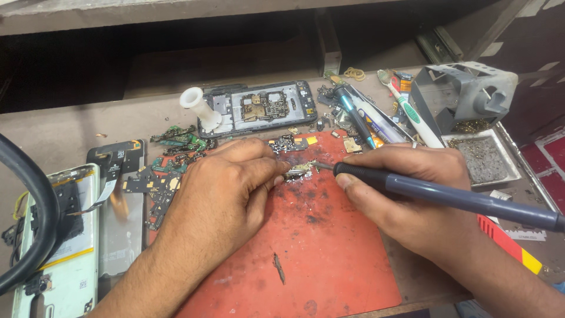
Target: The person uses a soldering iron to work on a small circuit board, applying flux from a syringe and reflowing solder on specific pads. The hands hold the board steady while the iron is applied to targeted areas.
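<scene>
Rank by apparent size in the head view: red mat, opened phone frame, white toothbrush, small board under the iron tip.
1. red mat
2. opened phone frame
3. white toothbrush
4. small board

A scorched, black-smudged red rubber work mat (318, 247); at three o'clock, a dark blue-grey soldering iron handle (459, 199).

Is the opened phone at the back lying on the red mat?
No, the opened phone lies on the bare bench behind the red mat, beside a white bottle.
</scene>
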